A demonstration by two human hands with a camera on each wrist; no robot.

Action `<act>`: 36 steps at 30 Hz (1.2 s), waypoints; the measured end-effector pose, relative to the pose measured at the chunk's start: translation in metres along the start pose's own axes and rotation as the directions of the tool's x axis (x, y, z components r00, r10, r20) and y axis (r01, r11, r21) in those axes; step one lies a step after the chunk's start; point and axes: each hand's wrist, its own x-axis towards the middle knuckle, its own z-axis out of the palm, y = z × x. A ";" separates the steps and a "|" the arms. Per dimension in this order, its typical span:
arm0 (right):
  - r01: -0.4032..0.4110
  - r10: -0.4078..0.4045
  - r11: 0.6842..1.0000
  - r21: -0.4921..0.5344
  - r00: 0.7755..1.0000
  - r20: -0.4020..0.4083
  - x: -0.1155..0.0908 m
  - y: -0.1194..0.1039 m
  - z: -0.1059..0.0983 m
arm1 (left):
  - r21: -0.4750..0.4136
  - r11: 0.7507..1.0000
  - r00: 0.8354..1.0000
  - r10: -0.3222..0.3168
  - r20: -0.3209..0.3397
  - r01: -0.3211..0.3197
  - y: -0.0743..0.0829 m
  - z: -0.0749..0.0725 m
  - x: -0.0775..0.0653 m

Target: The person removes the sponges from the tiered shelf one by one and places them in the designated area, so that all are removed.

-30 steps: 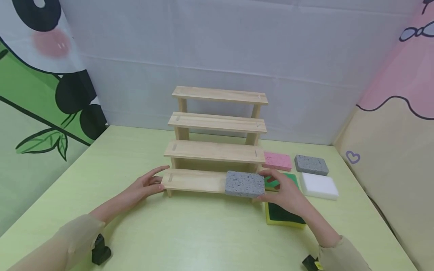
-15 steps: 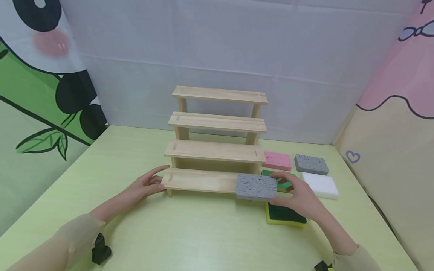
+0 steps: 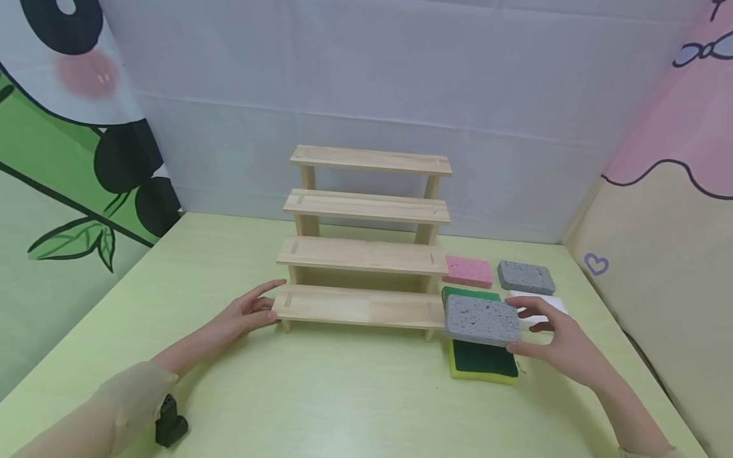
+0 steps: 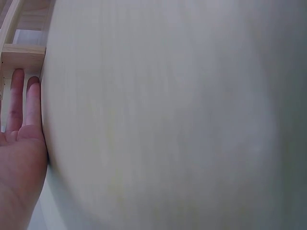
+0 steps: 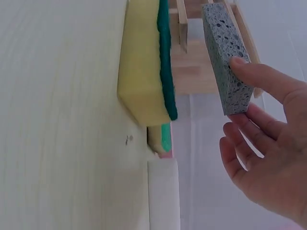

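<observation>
A grey, pitted sponge [image 3: 482,320] is pinched at its right edge by my right hand [image 3: 564,340], thumb in front and fingers behind. It is up off the table, just past the right end of the wooden step shelf [image 3: 363,256], overlapping the green-topped sponge [image 3: 469,294] and the yellow sponge with a dark green pad [image 3: 483,362]. In the right wrist view, the thumb lies on the face of the grey sponge [image 5: 225,57]. My left hand [image 3: 243,313] touches the left end of the lowest step; two straight fingers [image 4: 32,103] reach its leg in the left wrist view.
To the right of the shelf lie a pink sponge [image 3: 468,272], a second grey sponge [image 3: 525,277] and a white sponge [image 3: 541,300], partly hidden by my right hand. A light cloth wall [image 3: 366,83] stands behind the table [image 3: 321,394].
My right hand has moved the grey sponge right, from over the right end of the lowest step to beyond the shelf. The left hand stays in place.
</observation>
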 end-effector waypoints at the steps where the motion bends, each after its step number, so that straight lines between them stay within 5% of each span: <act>1: 0.015 -0.015 1.000 0.007 1.000 -0.003 -0.002 0.003 -0.004 | -0.004 1.000 1.000 0.000 0.001 0.000 0.000 0.000 0.000; 19: 0.094 -0.093 0.994 0.049 0.995 -0.029 -0.042 0.064 -0.041 | 0.006 1.000 1.000 -0.013 -0.002 0.013 0.000 0.000 0.000; 36: -0.060 0.059 0.998 0.034 0.997 0.041 -0.073 0.110 -0.056 | -0.018 1.000 1.000 0.004 0.002 -0.004 -0.003 0.000 0.001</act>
